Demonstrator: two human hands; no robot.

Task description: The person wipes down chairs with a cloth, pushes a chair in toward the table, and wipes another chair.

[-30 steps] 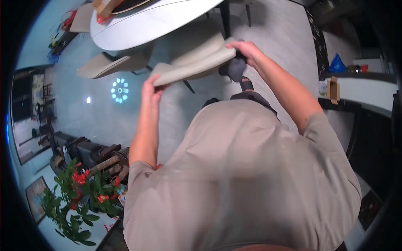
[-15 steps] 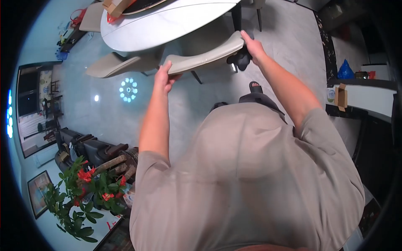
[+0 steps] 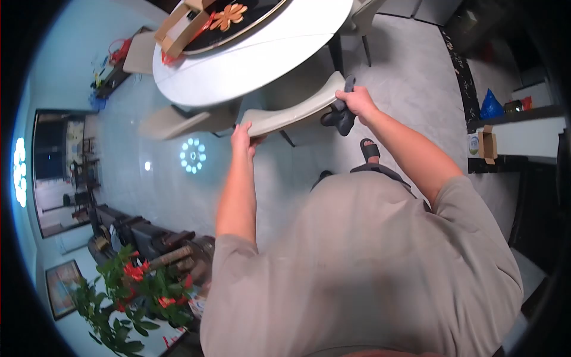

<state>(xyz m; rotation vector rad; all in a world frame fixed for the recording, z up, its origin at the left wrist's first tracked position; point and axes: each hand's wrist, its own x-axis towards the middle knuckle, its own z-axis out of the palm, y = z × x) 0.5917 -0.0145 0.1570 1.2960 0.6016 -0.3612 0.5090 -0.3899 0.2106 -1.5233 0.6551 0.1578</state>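
Left hand [image 3: 241, 140] and right hand [image 3: 358, 101] are closed around opposite ends of the beige chair's [image 3: 294, 116] back beside the tabletop [image 3: 250, 74]; dark item [image 3: 341, 121] hangs at right hand. Open cardboard box [image 3: 177, 37], contents unclear, sits by black round tray [image 3: 257, 19] holding flower-shaped piece [image 3: 228, 18]. Far right, open carton [image 3: 488, 144], inside can't tell, near blue bag [image 3: 491, 106]

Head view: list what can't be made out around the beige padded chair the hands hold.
All in the head view:
Left hand: fingertips partly hidden by the curved backrest of the beige padded chair.
Dark grey, soft-looking item at the right hand: too dark and bunched to identify.
White oval table: far side cut off by the top edge.
Left foot: mostly hidden by the grey-brown fabric shirt; only a dark tip shows.
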